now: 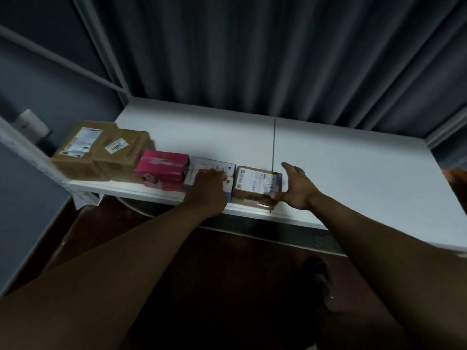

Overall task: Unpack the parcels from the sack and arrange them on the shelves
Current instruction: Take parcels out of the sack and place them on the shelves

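Parcels sat five in a row along the shelf's (328, 173) front edge; the left hand (209, 184) pressed curled fingers on the white box (212, 165), the right hand (297, 188), fingers spread, steadied the taped brown parcel (255, 183). Much shelf stayed bare; no sack was visible.

We observe a dark pleated curtain (252, 54) behind; a white wall device (31, 123) at left; dark reddish floor (227, 286) below.
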